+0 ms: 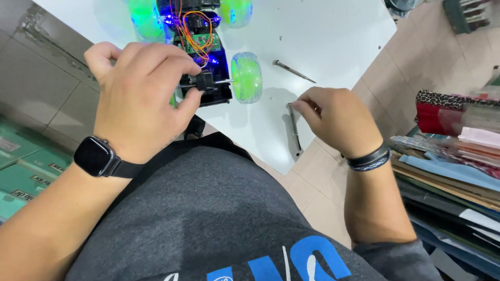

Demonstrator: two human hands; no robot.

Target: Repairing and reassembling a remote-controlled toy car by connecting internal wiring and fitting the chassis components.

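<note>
A second screwdriver (294, 71) lies on the white table (333, 36). Green boxes (21, 171) sit on the tiled floor; stacked papers (448, 166) lie opposite.

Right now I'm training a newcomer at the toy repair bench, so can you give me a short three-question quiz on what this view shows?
1. True or false: the left hand pinches a small black part at the toy car's open chassis.
2. Which lies on the white table beyond the right hand? A) a thin metal screwdriver bit B) a hammer C) a roll of tape
3. Fill in: the toy's wheel nearest the right hand is translucent ____.

Key: 1 true. 2 A. 3 green.
</note>
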